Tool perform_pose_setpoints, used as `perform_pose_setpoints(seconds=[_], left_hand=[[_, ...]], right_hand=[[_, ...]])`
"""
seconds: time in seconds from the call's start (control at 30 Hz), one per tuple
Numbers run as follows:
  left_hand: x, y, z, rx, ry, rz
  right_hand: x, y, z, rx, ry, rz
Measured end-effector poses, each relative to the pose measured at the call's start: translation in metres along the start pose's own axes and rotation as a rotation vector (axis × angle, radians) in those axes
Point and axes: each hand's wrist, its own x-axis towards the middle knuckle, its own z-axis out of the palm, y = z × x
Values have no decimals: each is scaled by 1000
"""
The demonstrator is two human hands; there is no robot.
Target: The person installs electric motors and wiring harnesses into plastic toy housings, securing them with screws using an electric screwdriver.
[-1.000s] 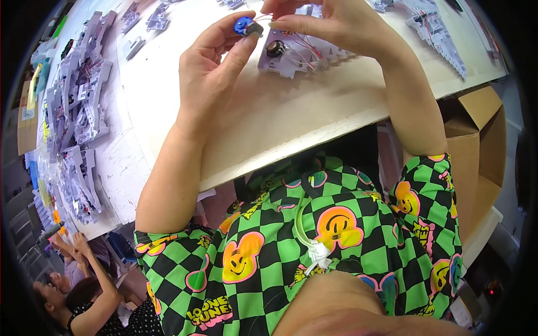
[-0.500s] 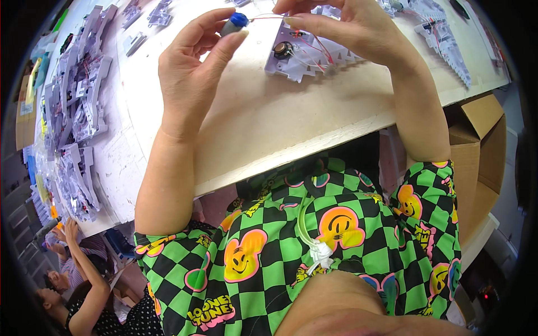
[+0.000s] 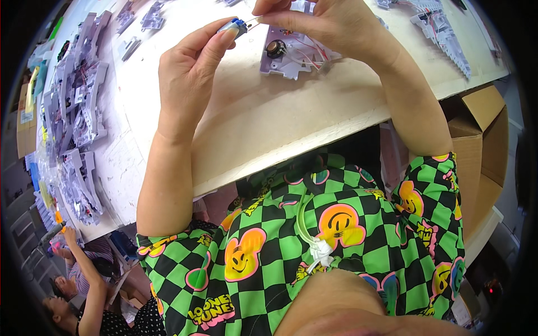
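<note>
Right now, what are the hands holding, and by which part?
Left hand: small grey-and-blue cylindrical part, pinched at its body between thumb and fingers. Right hand: at the thin wires beside it; grip can't be told.

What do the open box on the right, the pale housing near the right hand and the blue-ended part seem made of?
Open box: matte brown cardboard, judging by its folded flaps.
Pale housing: probably moulded plastic, smooth and satiny, with notched edges.
Blue-ended part: the shiny blue end looks like plastic; the greyish body may be metal, but the left hand hides much.
</note>
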Motion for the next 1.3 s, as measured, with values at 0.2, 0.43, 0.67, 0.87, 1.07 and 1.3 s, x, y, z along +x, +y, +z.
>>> perform_pose_setpoints(seconds=[0.2,0.43,0.67,0.87,1.07,1.3], left_hand=[[0,-1,0,18,34,-46],[5,3,-2,-20,31,-19],[3,-1,-13,-70,2,-31],[-1,18,-23,-21,8,24],[19,12,-79,125,255,222],[52,-24,-139,537,284,23]], right_hand=[[-1,-13,-7,104,37,161],[7,-3,-12,164,85,203],[21,-23,10,-112,-133,128],[53,-54,9,-128,-330,253],[59,-37,28,-14,-210,197],[44,-22,30,-466,-186,-101]])
